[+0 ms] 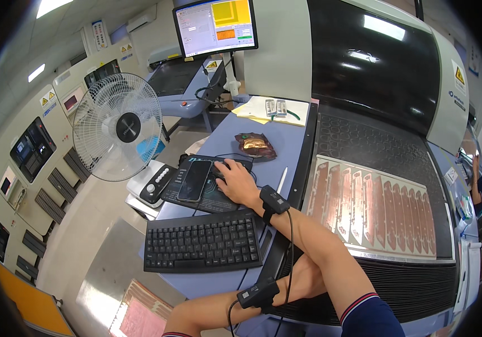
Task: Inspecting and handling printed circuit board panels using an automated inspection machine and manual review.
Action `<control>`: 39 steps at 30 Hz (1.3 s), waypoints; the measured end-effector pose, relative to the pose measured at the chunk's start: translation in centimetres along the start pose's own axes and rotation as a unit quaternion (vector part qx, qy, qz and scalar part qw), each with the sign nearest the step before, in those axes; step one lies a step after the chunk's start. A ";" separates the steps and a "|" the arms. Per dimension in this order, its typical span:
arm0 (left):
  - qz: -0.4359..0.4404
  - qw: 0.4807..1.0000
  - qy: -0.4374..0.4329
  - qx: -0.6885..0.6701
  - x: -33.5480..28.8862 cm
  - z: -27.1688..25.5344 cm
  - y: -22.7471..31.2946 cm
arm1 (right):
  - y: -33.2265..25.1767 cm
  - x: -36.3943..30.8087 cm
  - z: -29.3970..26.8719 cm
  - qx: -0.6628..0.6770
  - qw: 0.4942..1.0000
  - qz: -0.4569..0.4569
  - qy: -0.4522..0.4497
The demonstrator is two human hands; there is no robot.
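My right hand (236, 182) rests on a dark computer mouse, mostly hidden under the palm, with the fingers curved around it. Below it lies a black mouse pad (215, 197), where a dark-screened phone (195, 181) sits just left of the hand. A black keyboard (201, 242) is nearer to me. My left hand (304, 277) is tucked beneath my right forearm by the machine's black bellows; its fingers are hidden. Each wrist wears a black strapped box with a cable.
A copper-patterned panel (373, 208) lies on the machine bed at right. A monitor (215, 28) stands beyond the blue desk. A white pen (283, 178), a brown packet (256, 145) and papers (252, 108) lie on the desk. A fan (118, 128) stands left; another panel (140, 312) is lower left.
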State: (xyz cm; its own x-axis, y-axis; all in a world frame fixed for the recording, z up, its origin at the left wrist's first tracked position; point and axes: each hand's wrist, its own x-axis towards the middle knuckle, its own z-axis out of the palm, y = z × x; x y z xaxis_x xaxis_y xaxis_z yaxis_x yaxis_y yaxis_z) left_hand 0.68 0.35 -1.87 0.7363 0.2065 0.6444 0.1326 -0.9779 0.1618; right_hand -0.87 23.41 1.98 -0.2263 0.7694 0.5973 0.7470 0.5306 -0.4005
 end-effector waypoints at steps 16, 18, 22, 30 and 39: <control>0.074 0.946 -0.217 0.230 -2.2 4.7 -1.8 | 0.5 0.0 -0.7 0.011 0.998 0.055 -0.002; 0.121 0.925 -0.150 0.328 -1.2 2.5 -1.2 | 0.4 0.0 -0.4 0.009 0.999 0.042 0.012; 0.055 0.968 -0.156 0.189 -0.3 0.9 -0.1 | 0.0 -0.1 -0.3 -0.005 1.000 0.021 0.016; 0.008 0.989 -0.124 0.085 -0.1 0.5 0.2 | 0.4 -0.1 0.0 -0.003 1.000 0.016 0.014; -0.007 0.994 -0.103 0.031 0.6 -1.1 0.7 | 0.3 -0.1 -0.1 -0.014 1.000 0.014 0.023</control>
State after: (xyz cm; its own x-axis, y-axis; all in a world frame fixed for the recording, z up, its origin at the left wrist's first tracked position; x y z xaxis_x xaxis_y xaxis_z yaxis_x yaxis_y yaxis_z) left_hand 0.47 -0.17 -0.57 0.8538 0.2151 0.4741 0.1797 -0.9764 0.1194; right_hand -0.50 23.43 1.87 -0.1778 0.7662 0.6175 0.7698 0.4992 -0.3978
